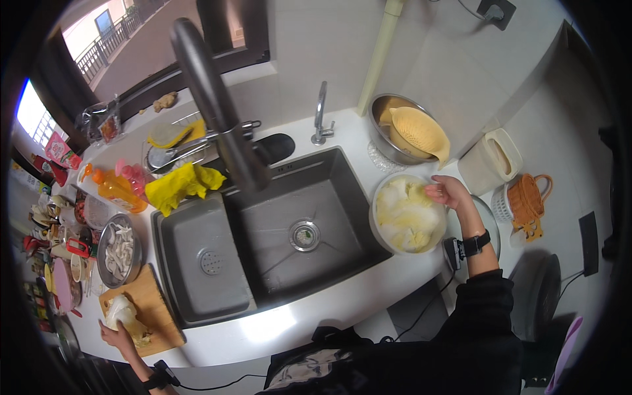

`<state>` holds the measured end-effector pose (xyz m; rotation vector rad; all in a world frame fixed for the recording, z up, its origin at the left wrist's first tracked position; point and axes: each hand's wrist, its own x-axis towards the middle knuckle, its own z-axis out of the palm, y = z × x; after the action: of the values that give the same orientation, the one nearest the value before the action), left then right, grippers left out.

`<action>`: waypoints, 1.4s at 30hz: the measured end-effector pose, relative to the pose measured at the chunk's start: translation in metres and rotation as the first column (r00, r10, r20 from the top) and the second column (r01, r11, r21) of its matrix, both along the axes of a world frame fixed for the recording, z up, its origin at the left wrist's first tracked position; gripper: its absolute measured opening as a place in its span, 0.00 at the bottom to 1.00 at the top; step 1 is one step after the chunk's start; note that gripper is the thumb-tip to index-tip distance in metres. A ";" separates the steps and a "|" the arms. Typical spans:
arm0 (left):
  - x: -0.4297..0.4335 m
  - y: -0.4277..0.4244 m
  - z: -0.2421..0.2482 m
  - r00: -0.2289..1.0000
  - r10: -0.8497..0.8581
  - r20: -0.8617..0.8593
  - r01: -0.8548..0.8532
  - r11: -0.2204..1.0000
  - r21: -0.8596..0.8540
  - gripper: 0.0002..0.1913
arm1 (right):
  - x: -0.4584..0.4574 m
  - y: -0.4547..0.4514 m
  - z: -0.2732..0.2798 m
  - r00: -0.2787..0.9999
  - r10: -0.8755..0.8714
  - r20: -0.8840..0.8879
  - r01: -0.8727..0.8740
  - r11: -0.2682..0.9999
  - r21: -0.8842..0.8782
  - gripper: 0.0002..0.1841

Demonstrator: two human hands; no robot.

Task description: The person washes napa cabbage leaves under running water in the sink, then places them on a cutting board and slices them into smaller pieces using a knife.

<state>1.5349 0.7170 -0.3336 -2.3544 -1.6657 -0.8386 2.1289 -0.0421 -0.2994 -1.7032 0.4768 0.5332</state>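
At the lower left, my left hand [117, 338] has its thumb and fingers around the near end of a piece of napa cabbage [122, 312]. The cabbage lies on a wooden cutting board [160, 316] at the counter's front edge. Far to the right, my right hand [448, 191] is over the rim of a white bowl [374, 228], its fingers apart and no object visible in them. Pale cabbage leaves [410, 212] fill this bowl, which stands just right of the sink.
A double-basin sink [316, 207] separates my hands, with a tall dark faucet [210, 89] rising over it. Beside the board is a metal bowl of white strips [118, 252]. A yellow cloth [182, 187] hangs at the sink's rim. Behind the white bowl, a steel basin [382, 133] holds a yellow colander [419, 133].
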 end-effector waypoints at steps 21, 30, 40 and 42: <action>0.576 -0.438 0.003 -0.003 -0.931 0.366 0.872 -0.181 -0.454 0.18 | 0.094 0.011 -0.016 0.977 -0.033 -0.210 0.104 0.936 0.337 0.15; 0.653 -0.512 -0.046 -0.105 -0.976 0.193 0.919 -0.170 -0.357 0.53 | 0.091 0.013 -0.009 0.985 -0.075 -0.155 0.133 0.901 0.413 0.16; 0.660 -0.531 -0.070 0.082 -0.979 0.186 0.895 -0.010 -0.445 0.61 | 0.088 0.011 0.016 0.965 -0.178 -0.191 0.253 0.820 0.514 0.16; 0.663 -0.538 -0.071 0.035 -0.981 0.193 0.906 -0.050 -0.420 0.62 | 0.092 0.011 0.019 0.963 -0.159 -0.219 0.252 0.817 0.519 0.17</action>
<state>2.1975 0.1793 -0.4041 -3.6672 0.4019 -0.1894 2.2207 -0.0315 -0.2801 -1.0482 0.5603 0.5874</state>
